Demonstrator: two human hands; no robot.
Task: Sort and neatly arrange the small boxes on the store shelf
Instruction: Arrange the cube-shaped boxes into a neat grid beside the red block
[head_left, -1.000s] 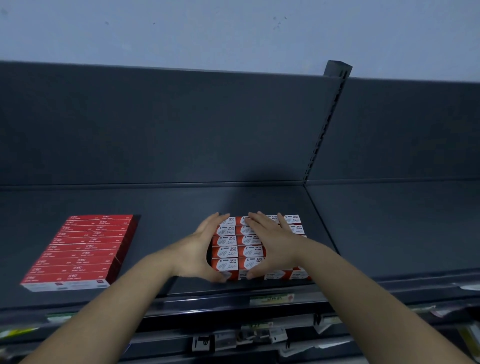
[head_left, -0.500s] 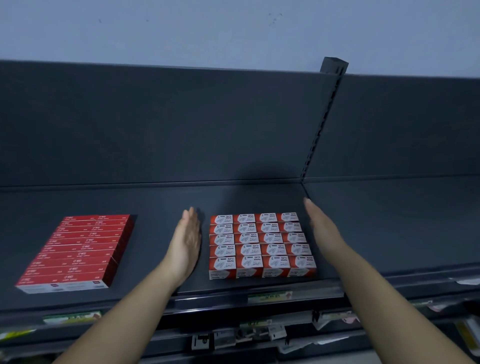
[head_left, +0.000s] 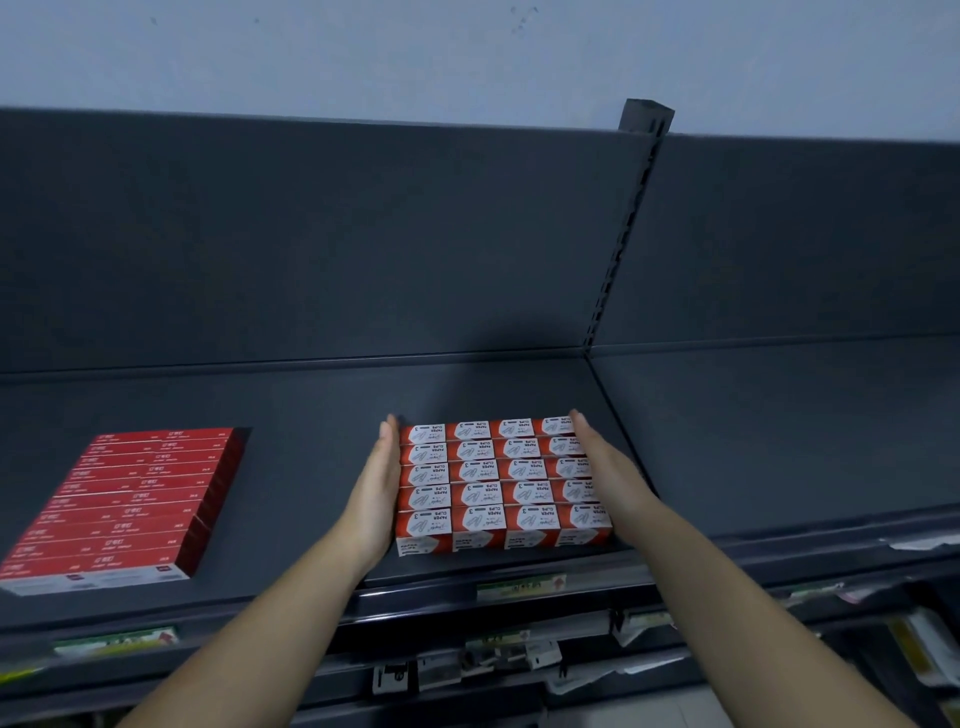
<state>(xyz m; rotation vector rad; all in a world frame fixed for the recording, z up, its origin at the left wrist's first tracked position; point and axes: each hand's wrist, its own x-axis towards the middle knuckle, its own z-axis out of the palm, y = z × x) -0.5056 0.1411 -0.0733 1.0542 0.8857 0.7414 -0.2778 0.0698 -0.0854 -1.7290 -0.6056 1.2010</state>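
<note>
Two flat hands flank the block of paper clip boxes (head_left: 501, 483) near the front edge of the dark shelf (head_left: 311, 415): the left hand (head_left: 376, 493) presses its left side, the right hand (head_left: 608, 473) its right side, fingers straight and together.

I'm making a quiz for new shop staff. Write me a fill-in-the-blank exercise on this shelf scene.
1. The boxes are labelled PAPER ____.
2. They lie in rows of ____.
3. The boxes sit ____ the left hand and right hand.
4. The red packs lie to the ____ of the boxes.

Missing words: CLIPS; four; between; left.
</note>
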